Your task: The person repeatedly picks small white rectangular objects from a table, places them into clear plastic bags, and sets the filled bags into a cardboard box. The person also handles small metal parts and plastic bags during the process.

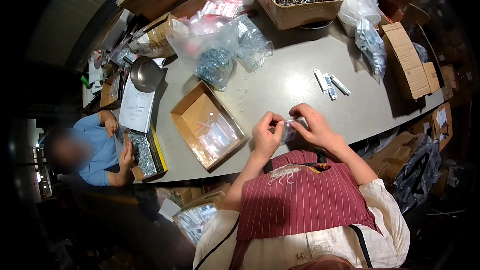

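Observation:
At the table's near edge, my left hand (267, 136) and my right hand (317, 127) pinch a small clear plastic bag (288, 134) between fingers and thumbs. The hands are close together with the bag's upper edge between them. What the bag contains, if anything, is too small to make out. Left of my left hand lies a shallow open cardboard box (192, 108) holding several flat clear packets (220, 136). Beyond my right hand, a few narrow white and blue pieces (330, 87) rest on the grey table (280, 70).
A large bag of metal screws (216, 65) stands at the back, with tiny pieces scattered before it. A carton of metal parts (292, 16) sits far back. At left are a metal scoop (146, 74), paper (136, 107) and another person (102, 142) by a hardware-filled box (146, 155).

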Demonstrator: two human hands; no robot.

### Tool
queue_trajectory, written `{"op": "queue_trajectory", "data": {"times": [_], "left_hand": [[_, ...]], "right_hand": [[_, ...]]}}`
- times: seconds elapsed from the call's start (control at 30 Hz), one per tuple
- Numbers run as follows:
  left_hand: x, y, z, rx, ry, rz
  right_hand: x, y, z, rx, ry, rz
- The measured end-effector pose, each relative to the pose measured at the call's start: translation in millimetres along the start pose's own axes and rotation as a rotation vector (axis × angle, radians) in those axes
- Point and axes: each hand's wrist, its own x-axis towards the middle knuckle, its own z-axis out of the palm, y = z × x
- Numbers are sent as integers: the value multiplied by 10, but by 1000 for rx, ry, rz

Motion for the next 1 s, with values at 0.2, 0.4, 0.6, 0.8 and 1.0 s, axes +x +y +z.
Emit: {"op": "queue_trajectory", "data": {"times": [0.2, 0.4, 0.6, 0.8, 1.0], "left_hand": [[15, 63, -22, 26, -1, -31], [52, 66, -45, 69, -13, 21], [100, -8, -113, -90, 16, -94], [-29, -81, -150, -172, 100, -33], [-314, 10, -290, -541, 183, -142]], "right_hand": [[48, 54, 92, -128, -69, -134], [23, 59, 77, -251, -39, -203], [-15, 154, 12, -286, -111, -186], [-10, 58, -98, -185, -238, -159], [101, -12, -35, 332, -326, 149]]}}
